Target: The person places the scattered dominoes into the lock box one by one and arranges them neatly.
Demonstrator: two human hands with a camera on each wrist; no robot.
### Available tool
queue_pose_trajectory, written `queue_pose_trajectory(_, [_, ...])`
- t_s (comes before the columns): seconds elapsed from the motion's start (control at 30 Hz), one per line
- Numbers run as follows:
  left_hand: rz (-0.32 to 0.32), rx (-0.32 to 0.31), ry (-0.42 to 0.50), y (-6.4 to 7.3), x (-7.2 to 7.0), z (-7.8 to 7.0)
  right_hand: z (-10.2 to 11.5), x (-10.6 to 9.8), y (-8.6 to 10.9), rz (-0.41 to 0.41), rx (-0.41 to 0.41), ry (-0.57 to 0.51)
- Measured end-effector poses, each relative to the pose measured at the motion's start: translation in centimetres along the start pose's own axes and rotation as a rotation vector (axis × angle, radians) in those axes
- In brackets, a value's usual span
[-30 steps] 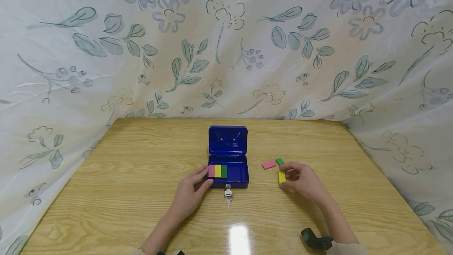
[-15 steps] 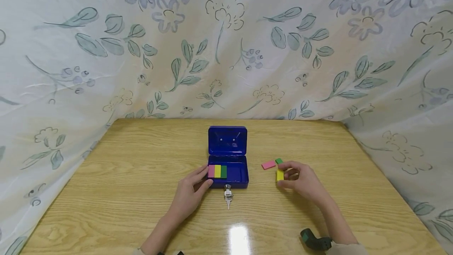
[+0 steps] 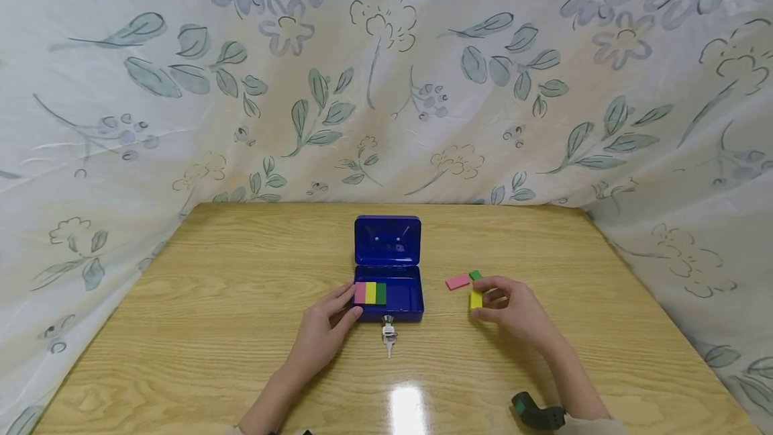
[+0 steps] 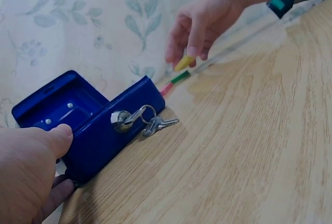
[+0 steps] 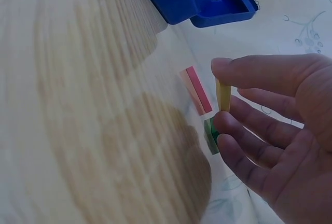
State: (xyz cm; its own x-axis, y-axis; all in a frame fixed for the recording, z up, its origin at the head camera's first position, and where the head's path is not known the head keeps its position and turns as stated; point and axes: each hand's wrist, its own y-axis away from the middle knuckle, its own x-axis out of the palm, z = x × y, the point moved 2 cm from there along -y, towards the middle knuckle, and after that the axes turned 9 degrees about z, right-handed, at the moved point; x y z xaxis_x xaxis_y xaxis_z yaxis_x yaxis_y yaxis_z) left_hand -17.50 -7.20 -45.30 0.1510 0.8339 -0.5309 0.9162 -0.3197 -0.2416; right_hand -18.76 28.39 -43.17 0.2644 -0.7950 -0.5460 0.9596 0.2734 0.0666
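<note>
A blue metal cash box (image 3: 406,317) stands on the table with its lid raised. Pink, yellow and green blocks (image 3: 371,293) lie side by side at its left end. My left hand (image 3: 323,327) holds the box by its left side, thumb at the front edge, as the left wrist view (image 4: 31,169) also has it. To the right of the box, my right hand (image 3: 516,307) pinches a flat yellow block (image 3: 476,299) between thumb and fingertips, above the table. Just behind it lie a pink block (image 3: 457,281) and a green block (image 3: 476,275), partly hidden by the fingers in the right wrist view.
Keys (image 3: 389,339) on a ring hang from the lock at the box front. The raised lid (image 3: 387,240) leans back behind the box. The wooden table (image 3: 241,254) ends at a floral cloth (image 3: 386,86). A dark device (image 3: 536,412) is worn at the right wrist.
My right hand has shifted slightly left with the yellow block pinched in it. The left hand stays at the box, which looks unmoved.
</note>
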Motion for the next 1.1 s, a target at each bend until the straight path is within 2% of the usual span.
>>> queue_pose_trajectory(0.27, [-0.001, 0.001, -0.018, -0.1, 0.0, 0.2, 0.1, 0.3, 0.0, 0.014, -0.010, -0.013])
queue_pose_trajectory(0.67, [-0.001, 0.003, -0.022, -0.2, -0.1, 0.5, 1.6, 1.6, -0.9, 0.063, 0.008, -0.006])
queue_pose_trajectory(1.1, [0.002, 0.003, -0.027, -0.2, -0.3, 0.4, 5.2, 2.4, -2.5, 0.070, -0.156, 0.058])
